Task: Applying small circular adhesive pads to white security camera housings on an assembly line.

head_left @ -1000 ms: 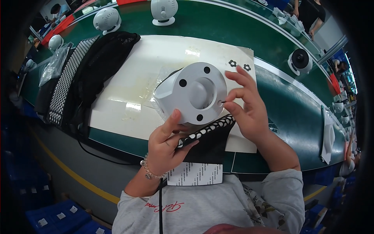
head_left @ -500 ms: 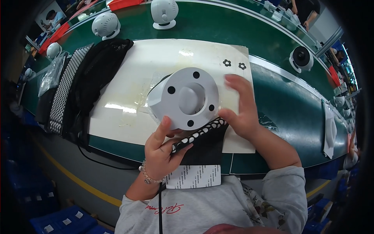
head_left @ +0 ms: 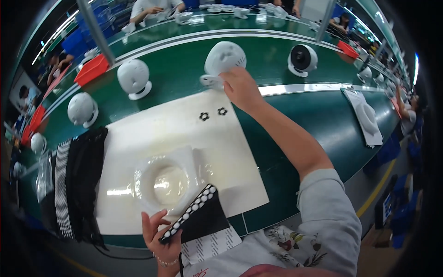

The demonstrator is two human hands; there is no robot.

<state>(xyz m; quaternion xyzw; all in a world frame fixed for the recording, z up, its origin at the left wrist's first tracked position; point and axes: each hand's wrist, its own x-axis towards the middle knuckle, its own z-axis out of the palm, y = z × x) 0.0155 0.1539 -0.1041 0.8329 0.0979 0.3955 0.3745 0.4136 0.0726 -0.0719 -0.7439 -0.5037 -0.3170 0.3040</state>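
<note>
My right hand (head_left: 242, 90) reaches far forward over the green bench, its fingers closed on the base of a white round-headed device (head_left: 224, 56). The device is tilted, with its flat ring foot raised on the near side. Nearer my body, my left hand (head_left: 162, 237) pinches a black sheet (head_left: 205, 219) of round stick-on pads between thumb and fingers. A row of white circles runs along its edge, and its printed white backing (head_left: 214, 247) hangs below. Just beyond the left hand, a shiny white ring-shaped holder (head_left: 144, 177) rests on the cream board (head_left: 230, 161).
Two black flower-shaped marks (head_left: 213, 114) show on the board. Similar white devices (head_left: 133, 77) stand along the green bench (head_left: 175, 71), one with a black front (head_left: 302, 59). Black fabric (head_left: 83, 180) lies at left, a clipboard (head_left: 362, 115) at right. Red trays (head_left: 91, 70) and other people are farther off.
The device, earlier bottom-up above the board beside both hands, is now at the far bench in my right hand. My left hand has let it go and keeps the pad sheet. The view has shifted.
</note>
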